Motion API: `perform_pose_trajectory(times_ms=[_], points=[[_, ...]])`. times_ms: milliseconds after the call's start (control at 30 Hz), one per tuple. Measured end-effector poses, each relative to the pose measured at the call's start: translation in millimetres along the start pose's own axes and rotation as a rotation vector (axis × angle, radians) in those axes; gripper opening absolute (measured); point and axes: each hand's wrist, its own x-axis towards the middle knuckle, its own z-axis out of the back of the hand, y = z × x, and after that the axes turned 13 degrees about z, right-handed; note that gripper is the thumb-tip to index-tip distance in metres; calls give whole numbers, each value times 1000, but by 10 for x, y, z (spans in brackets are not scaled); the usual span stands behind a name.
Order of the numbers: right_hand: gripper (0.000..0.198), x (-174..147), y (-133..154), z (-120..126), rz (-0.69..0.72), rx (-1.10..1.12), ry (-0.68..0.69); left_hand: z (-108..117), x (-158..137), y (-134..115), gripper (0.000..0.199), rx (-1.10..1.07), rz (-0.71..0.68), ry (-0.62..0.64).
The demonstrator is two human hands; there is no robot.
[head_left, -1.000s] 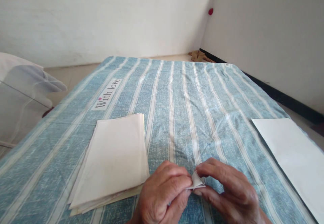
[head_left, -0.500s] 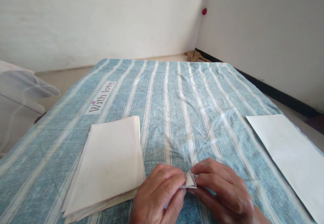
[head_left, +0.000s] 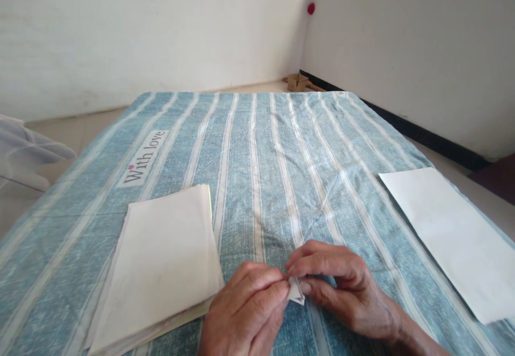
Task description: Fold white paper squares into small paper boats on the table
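A small piece of folded white paper (head_left: 295, 291) is held between my two hands near the front of the striped cloth. My left hand (head_left: 246, 306) is closed on its left side, with most of that side hidden under the fingers. From the right, my right hand (head_left: 341, 286) pinches the paper with its thumb and fingertips along the upper right edge. Layered folds with a pointed lower corner show between the hands. Left of my left hand lies a stack of paper sheets (head_left: 161, 262), with slightly uneven edges.
A blue cloth with white stripes (head_left: 237, 168) covers the table and has a few wrinkles. On the right lies a flat white sheet (head_left: 446, 232). Beyond the table's far edge, a small cardboard box (head_left: 296, 82) sits by the wall corner. Sheer fabric (head_left: 32, 149) hangs at the left.
My right hand has shifted its grip, its fingers now over the top of the folded paper and its thumb lower. The paper has turned slightly, and the whole view has shifted a little.
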Motion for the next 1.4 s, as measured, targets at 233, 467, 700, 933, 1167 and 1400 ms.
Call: perform_pose_trajectory(times_ms=[233, 467, 700, 933, 1167, 1400], points=[[13, -3, 12, 30, 40, -47, 9, 14, 22, -6, 24, -33, -19, 29], [11, 0, 9, 18, 3, -18, 46, -20, 85, -11, 20, -78, -16, 26], [11, -32, 8, 16, -14, 0, 68, 16, 98, -46, 20, -90, -5, 61], [11, -33, 16, 14, -53, 40, 65, 72, 139, -109, 17, -138, 98, 135], [13, -35, 42, 33, -54, 19, 109, 121, 164, -115, 15, -268, 198, 276], [12, -43, 36, 0, -44, 18, 111, 153, 169, -142, 15, -352, 368, 406]])
